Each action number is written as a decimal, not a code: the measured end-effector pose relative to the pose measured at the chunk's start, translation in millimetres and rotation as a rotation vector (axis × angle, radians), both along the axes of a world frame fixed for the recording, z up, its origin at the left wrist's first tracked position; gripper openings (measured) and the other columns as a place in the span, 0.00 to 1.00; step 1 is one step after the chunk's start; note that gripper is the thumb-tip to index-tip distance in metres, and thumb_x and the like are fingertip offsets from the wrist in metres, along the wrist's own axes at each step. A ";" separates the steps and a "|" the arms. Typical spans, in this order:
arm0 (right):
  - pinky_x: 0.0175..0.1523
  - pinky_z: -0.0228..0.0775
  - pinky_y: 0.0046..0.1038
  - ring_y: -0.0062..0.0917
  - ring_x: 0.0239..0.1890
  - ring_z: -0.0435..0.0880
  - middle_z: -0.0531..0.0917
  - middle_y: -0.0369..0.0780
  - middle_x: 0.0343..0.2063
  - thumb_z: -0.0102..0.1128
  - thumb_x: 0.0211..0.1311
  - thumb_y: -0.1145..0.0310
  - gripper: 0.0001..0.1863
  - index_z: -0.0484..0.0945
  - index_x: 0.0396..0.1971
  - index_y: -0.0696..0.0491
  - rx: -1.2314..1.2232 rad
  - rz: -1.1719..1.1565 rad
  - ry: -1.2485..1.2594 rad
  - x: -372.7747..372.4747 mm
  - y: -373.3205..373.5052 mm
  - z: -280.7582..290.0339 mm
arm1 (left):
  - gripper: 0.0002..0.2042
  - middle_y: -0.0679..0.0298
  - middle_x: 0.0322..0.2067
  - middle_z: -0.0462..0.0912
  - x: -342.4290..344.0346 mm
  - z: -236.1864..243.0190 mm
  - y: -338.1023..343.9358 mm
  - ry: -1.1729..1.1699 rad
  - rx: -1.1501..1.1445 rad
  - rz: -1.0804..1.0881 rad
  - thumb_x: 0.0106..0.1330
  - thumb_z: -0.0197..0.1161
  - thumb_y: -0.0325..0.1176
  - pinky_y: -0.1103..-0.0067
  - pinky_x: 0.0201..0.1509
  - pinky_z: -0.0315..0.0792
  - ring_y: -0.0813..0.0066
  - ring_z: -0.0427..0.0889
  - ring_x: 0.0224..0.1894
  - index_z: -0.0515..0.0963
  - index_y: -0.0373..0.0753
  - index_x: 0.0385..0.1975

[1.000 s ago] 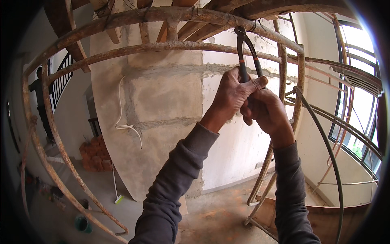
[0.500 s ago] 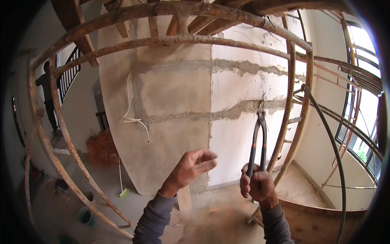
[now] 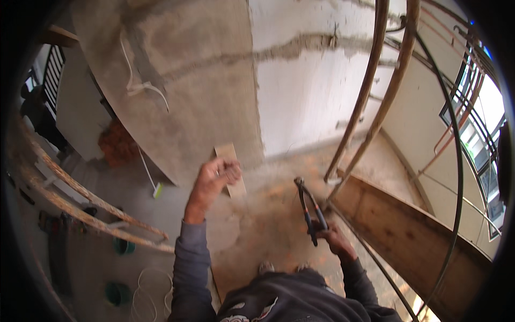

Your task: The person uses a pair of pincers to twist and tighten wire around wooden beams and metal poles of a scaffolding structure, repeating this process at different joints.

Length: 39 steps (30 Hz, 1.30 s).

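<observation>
My right hand [image 3: 335, 240] grips a pair of long-handled end-cutting pincers [image 3: 303, 199] by the dark handles, low over the floor on the right. Their jaws point up and away from me, and the handles stand somewhat apart. In front of the wall, my left hand [image 3: 210, 181] is raised with its fingers curled together. Whatever those fingers may hold is too small to make out. Just behind that hand, a pale board [image 3: 236, 188] leans at the foot of the wall.
Rusty scaffold tubes rise on the right [image 3: 370, 91] and left [image 3: 80, 212]. A wooden plank [image 3: 407, 231] and a black cable [image 3: 456, 150] lie to my right. White cable [image 3: 147, 86] hangs from the patched wall [image 3: 209, 96]. Green buckets [image 3: 123, 246], a broom [image 3: 157, 190] and a person [image 3: 40, 115] are left.
My view has tipped downward, showing my body and shoes. The pincers have come down from the wall's upper seam, still in my right hand. My left hand's fingers have curled in more.
</observation>
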State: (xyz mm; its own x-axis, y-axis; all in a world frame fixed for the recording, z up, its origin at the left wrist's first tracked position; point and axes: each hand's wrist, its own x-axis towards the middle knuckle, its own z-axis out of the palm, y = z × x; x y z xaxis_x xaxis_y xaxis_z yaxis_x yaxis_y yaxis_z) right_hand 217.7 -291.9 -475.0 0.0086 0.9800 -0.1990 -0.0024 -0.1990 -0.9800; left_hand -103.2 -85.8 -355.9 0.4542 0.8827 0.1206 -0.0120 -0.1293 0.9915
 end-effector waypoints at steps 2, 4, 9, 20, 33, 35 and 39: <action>0.59 0.70 0.30 0.31 0.48 0.82 0.85 0.46 0.45 0.53 0.48 0.71 0.34 0.72 0.59 0.65 -0.126 0.017 0.024 2.7 -9.6 -2.0 | 0.17 0.61 0.35 0.83 -4.9 -12.3 -9.6 0.008 -0.069 0.039 0.69 0.63 0.40 0.77 0.44 0.78 0.73 0.84 0.38 0.78 0.30 0.45; 0.61 0.69 0.32 0.34 0.53 0.81 0.80 0.50 0.56 0.50 0.45 0.68 0.40 0.66 0.65 0.64 -0.112 0.079 0.209 8.6 -27.5 -6.9 | 0.17 0.59 0.36 0.84 -12.1 -42.4 -27.2 0.035 -0.157 0.078 0.69 0.63 0.40 0.77 0.45 0.78 0.72 0.84 0.38 0.77 0.31 0.46; 0.66 0.67 0.38 0.39 0.61 0.75 0.77 0.53 0.58 0.51 0.39 0.68 0.46 0.62 0.68 0.62 -0.252 0.005 0.292 20.0 -35.8 -24.2 | 0.17 0.58 0.37 0.84 -40.0 -165.2 -62.1 0.164 -0.514 0.177 0.69 0.62 0.40 0.74 0.43 0.79 0.70 0.84 0.38 0.76 0.33 0.48; 0.55 0.74 0.30 0.30 0.49 0.82 0.83 0.46 0.47 0.49 0.36 0.75 0.34 0.78 0.52 0.63 -0.233 -0.046 0.064 31.7 -45.7 -50.7 | 0.16 0.57 0.36 0.83 -83.3 -245.5 -152.0 0.306 -0.799 0.406 0.68 0.63 0.41 0.75 0.40 0.78 0.69 0.84 0.36 0.77 0.34 0.45; 0.58 0.71 0.29 0.27 0.49 0.81 0.85 0.41 0.42 0.51 0.34 0.83 0.30 0.82 0.46 0.60 -0.048 0.157 -0.198 -1.6 -9.6 -6.8 | 0.22 0.55 0.60 0.75 33.3 -150.1 -83.2 0.116 0.016 0.100 0.76 0.51 0.43 0.71 0.70 0.60 0.65 0.69 0.66 0.72 0.34 0.61; 0.61 0.68 0.32 0.32 0.53 0.79 0.82 0.44 0.47 0.52 0.35 0.83 0.32 0.81 0.49 0.58 0.032 0.208 -0.286 -8.5 -0.7 0.5 | 0.26 0.56 0.63 0.73 58.0 -135.2 -80.9 0.035 -0.034 -0.074 0.77 0.47 0.49 0.72 0.72 0.56 0.66 0.67 0.67 0.70 0.34 0.63; 0.66 0.62 0.38 0.45 0.61 0.72 0.75 0.49 0.58 0.59 0.44 0.74 0.34 0.74 0.59 0.57 0.335 0.132 -0.411 -24.3 11.0 -1.3 | 0.29 0.57 0.66 0.69 84.4 -117.0 -96.8 -0.099 -0.124 -0.201 0.78 0.45 0.50 0.71 0.75 0.50 0.66 0.62 0.70 0.64 0.33 0.67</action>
